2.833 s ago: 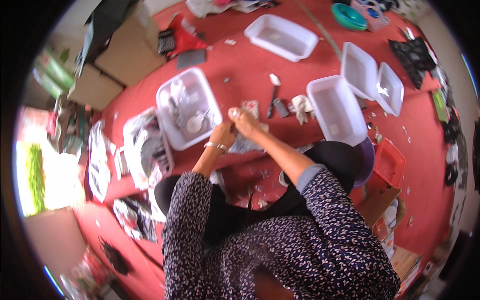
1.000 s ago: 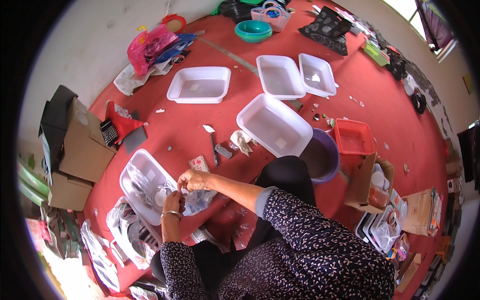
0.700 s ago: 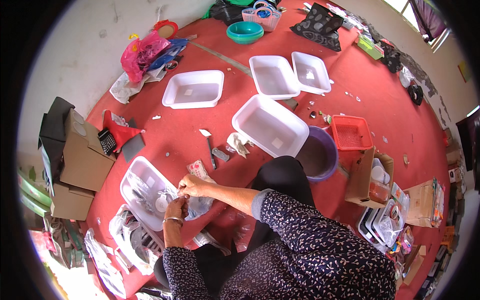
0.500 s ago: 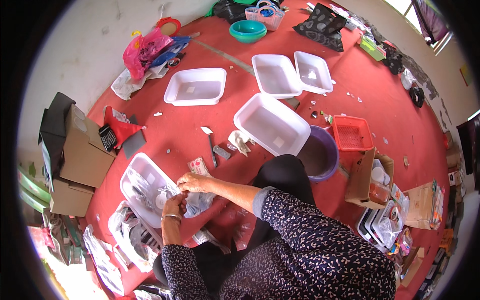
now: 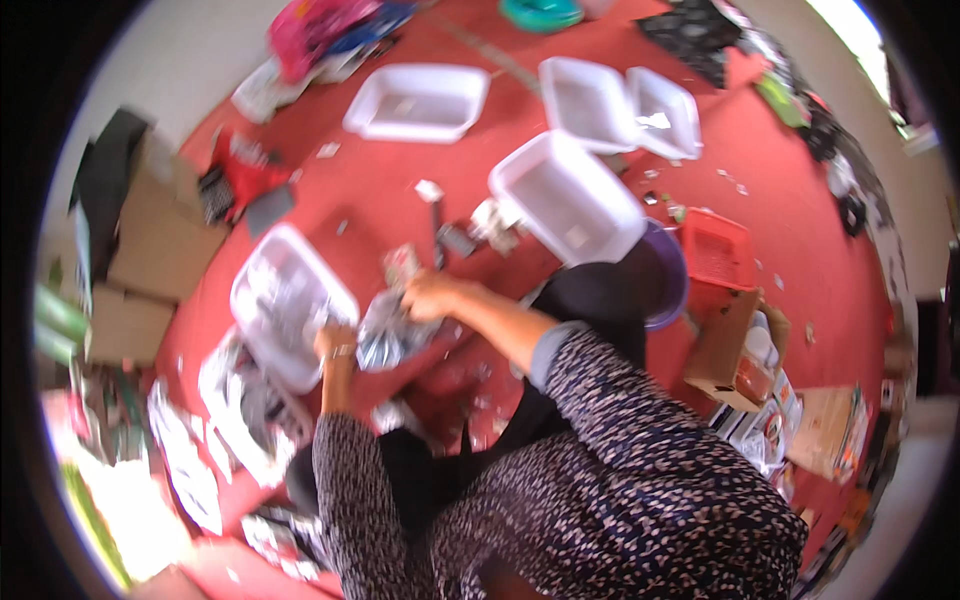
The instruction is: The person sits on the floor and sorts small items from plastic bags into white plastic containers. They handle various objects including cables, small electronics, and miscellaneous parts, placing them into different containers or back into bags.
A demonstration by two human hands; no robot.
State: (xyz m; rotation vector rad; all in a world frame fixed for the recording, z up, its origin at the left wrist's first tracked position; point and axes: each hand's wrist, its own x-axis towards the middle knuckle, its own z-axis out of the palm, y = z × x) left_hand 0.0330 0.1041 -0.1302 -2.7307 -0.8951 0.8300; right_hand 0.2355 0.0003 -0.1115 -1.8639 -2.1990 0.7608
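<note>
Between the knees, over the red floor (image 5: 330, 200), both hands grip a crumpled silvery packet (image 5: 385, 335). Left hand (image 5: 333, 340), wristband showing, closes on the packet's left edge beside the near white tub (image 5: 290, 300); right hand (image 5: 430, 295) pinches its upper right corner. Since half a second ago the hands have drawn apart a little, and the packet now hangs wider between them, clear of the tub (the frame is motion-blurred, so single fingers cannot be told apart). Judged from this, the packet is being pulled open or shaken out, with its contents not yet released.

Just beyond the hands lie a small dark tool (image 5: 437, 230) and scraps. Farther out stand an empty white tub (image 5: 565, 195), a purple bucket (image 5: 665, 285) under its near end and a red basket (image 5: 715, 250). Farthest are a shallow white tray (image 5: 415, 100) and two joined white tubs (image 5: 620, 100).
</note>
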